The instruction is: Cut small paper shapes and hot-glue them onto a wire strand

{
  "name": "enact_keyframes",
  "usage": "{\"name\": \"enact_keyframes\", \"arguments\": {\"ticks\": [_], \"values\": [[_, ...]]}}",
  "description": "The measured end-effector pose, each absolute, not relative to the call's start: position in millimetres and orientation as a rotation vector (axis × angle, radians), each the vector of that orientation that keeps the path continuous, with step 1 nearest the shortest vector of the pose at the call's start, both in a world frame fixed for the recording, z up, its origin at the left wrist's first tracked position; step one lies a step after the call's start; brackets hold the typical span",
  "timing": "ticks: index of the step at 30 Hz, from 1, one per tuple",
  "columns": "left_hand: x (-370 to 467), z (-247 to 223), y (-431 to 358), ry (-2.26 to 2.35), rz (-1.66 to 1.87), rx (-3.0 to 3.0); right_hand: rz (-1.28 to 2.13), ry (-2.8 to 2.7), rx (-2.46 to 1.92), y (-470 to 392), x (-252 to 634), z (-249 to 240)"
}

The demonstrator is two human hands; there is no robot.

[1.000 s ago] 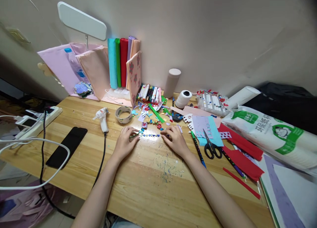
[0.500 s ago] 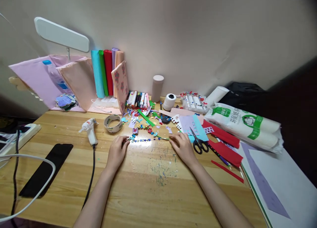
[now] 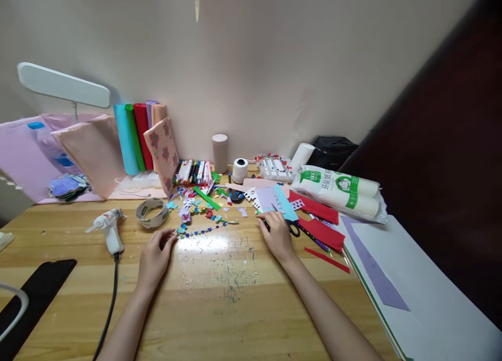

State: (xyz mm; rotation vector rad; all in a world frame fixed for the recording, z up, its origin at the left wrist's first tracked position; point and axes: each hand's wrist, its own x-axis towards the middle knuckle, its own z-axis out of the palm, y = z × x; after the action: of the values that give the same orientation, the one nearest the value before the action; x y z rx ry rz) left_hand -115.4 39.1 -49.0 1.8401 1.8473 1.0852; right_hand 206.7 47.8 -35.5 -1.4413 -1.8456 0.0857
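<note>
Where the left grip closes, it pinches a blue strand.

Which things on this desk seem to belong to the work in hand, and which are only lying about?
Seem to belong, being at the hands:
string of small shapes, one end at the left hand
scissors, partly covered by the right hand

Probably only lying about:
black phone
plastic bottle
wrapped white rolls
</note>
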Motion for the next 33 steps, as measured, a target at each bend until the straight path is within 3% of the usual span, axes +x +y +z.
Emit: {"name": "enact_keyframes", "arguments": {"ticks": [5,10,16,23,33], "values": [[-117,-45,42,1.913,1.048,1.933,0.146,-1.775,-1.655,29,251,-35],[-84,-27,23,1.908,1.257,2.147,0.208,-1.734,-1.768,20,267,-38],[21,-7,22,1.326,0.902,2.396,-0.034,-1.636,-1.85,31,281,-44],[136,6,133,1.351,0.614,2.483,-0.107,-1.598,-1.882,30,285,-55],[148,-2,184,1.414,0.314,2.474,0.16,-1.473,-2.309,22,285,-29]]}}
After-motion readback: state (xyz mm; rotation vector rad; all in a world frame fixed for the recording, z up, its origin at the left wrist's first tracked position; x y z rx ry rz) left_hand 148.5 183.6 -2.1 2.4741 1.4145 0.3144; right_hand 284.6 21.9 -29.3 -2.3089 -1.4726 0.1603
